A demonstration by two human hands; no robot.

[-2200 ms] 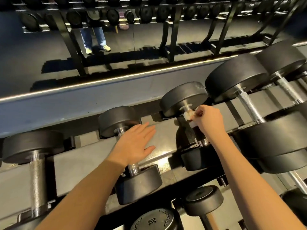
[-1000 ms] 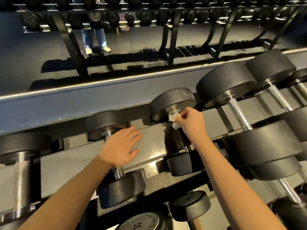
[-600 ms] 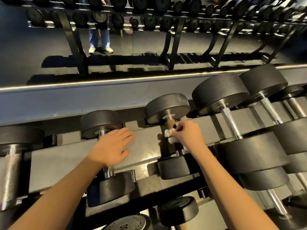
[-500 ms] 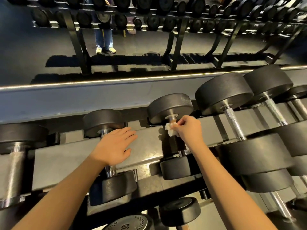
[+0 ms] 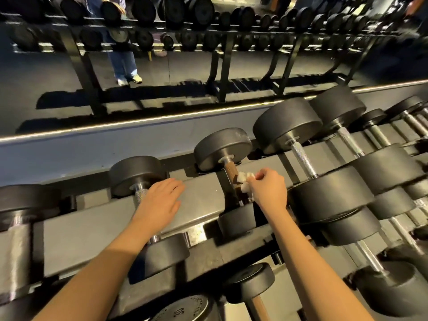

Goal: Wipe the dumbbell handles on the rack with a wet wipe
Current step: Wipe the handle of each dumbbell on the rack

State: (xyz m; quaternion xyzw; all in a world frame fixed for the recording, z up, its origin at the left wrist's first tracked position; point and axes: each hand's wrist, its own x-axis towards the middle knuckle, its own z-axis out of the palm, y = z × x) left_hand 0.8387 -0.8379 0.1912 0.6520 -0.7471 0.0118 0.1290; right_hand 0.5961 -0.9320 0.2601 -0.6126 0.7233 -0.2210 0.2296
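A row of black dumbbells lies across the grey rack. My right hand pinches a crumpled white wet wipe against the right side of the brownish handle of the middle dumbbell, about halfway down the bar. My left hand lies flat with straight fingers over the handle of the neighbouring dumbbell to the left and on the rack's rail. That dumbbell's handle is mostly hidden under my palm.
Bigger dumbbells with bright knurled handles crowd the rack to the right. A lower tier holds more dumbbells. A mirror behind the rack reflects further racks and a person's legs.
My right hand slid the wipe down the middle handle from near the far head, uncovering the upper brown part of the bar. My left hand stayed flat in place.
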